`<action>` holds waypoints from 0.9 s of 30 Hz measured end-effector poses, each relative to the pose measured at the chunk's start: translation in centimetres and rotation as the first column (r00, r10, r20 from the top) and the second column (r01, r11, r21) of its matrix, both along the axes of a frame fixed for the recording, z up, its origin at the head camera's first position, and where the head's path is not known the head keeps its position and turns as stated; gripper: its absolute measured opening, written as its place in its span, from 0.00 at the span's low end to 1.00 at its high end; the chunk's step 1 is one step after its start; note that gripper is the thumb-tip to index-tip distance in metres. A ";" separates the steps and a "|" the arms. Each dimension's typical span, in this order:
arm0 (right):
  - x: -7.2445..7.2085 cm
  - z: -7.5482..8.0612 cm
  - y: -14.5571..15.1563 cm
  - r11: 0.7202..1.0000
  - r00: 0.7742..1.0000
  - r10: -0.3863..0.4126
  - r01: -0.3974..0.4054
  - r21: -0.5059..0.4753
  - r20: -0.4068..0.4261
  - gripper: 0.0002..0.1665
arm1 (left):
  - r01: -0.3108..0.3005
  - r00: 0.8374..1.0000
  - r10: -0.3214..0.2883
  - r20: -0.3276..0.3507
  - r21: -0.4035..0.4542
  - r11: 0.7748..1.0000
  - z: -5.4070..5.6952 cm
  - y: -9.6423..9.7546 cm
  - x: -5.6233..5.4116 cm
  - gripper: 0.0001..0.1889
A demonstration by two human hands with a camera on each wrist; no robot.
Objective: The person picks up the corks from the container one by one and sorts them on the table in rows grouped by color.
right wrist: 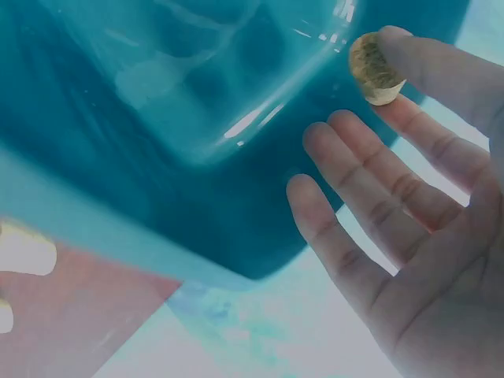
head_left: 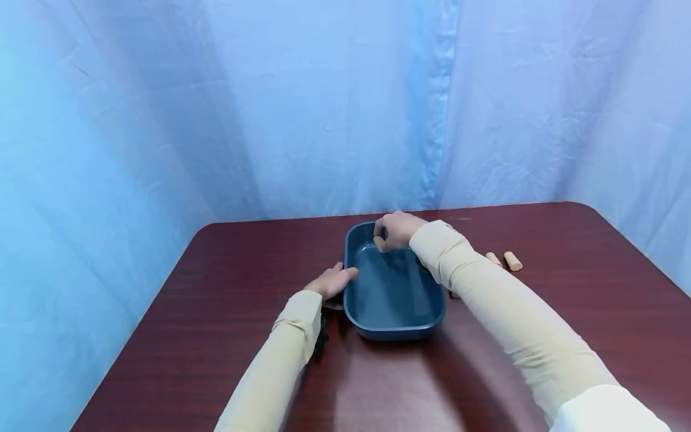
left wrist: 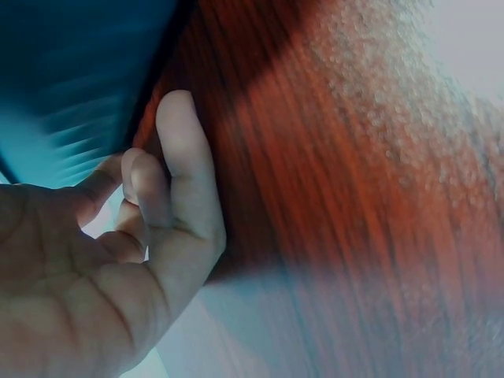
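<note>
A deep blue rectangular dish (head_left: 394, 329) stands on the table. At its left side is my left hand (head_left: 330, 282), with the thumb over the rim and the fingers down along the outer wall. The left wrist view shows those fingers (left wrist: 189, 173) bent beside the dish. Over the far end of the dish, my right hand (head_left: 399, 229) pinches a cork (right wrist: 376, 69) between thumb and forefinger, its other fingers spread out. Two more corks, one nearer (head_left: 493, 259) and one farther right (head_left: 513, 261), lie on the table beyond the right forearm.
The dark red wooden table (head_left: 232, 288) has rounded far corners. Pale blue curtains (head_left: 324, 108) hang behind and at both sides. A small brown piece (head_left: 454, 294) shows by the dish's right side, partly hidden by the right sleeve. Something black (head_left: 321, 337) sits beneath the left wrist.
</note>
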State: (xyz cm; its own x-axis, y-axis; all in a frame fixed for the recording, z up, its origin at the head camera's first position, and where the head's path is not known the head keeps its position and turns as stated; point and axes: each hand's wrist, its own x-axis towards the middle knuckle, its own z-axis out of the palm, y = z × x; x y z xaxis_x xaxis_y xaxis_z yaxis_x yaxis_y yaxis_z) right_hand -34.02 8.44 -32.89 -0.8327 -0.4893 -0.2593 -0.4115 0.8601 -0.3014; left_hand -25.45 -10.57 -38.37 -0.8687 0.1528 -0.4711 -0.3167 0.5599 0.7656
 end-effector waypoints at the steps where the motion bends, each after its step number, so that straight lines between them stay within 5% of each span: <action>1: 0.0 0.2 0.0 1.000 1.000 0.003 -0.003 -0.018 0.000 0.20 | -0.002 1.000 0.002 0.002 -0.003 1.000 0.0 -0.1 0.0 0.39; 15: 1.3 1.9 3.0 0.985 0.997 0.047 -0.057 -0.163 -0.063 0.19 | -0.010 1.000 0.010 -0.011 -0.008 1.000 -0.1 -1.0 0.0 0.41; 27: 3.9 0.8 11.0 0.966 0.991 -0.006 -0.030 -0.257 -0.137 0.20 | -0.011 1.000 0.011 -0.015 0.006 1.000 0.0 -1.0 0.2 0.41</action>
State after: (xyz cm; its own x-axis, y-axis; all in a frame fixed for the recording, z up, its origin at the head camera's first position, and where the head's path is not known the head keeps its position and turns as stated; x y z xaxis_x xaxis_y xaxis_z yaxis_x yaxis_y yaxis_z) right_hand -30.16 19.45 -32.05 -0.8451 -0.5346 -0.0084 -0.4734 0.7555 -0.4529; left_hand -25.29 -11.58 -38.34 -0.8775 0.1459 -0.4569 -0.3110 0.5522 0.7735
